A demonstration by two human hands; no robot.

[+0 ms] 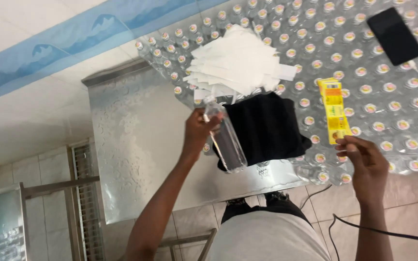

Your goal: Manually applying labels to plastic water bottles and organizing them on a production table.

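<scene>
A clear plastic bottle [226,137] hangs over the wet steel table's [131,145] right edge, neck up-left, long axis slanting toward the person. The left hand [198,131] grips its neck; the cap is hidden. The right hand [366,162] pinches a yellow label strip [334,110], lengthwise upright, above packed bottles [388,87].

The room I look down into is bright, lit evenly from above, so shadows stay soft and faint. Glare runs over the wet steel table [136,140] and glints off the shrink-wrapped bottle packs [364,72], washing out their caps toward the far right. The black cloth [267,125] swallows all detail. My left hand [197,130] and the clear bottle [226,137] look slightly smeared. Straight lines bow near the edges.
</scene>
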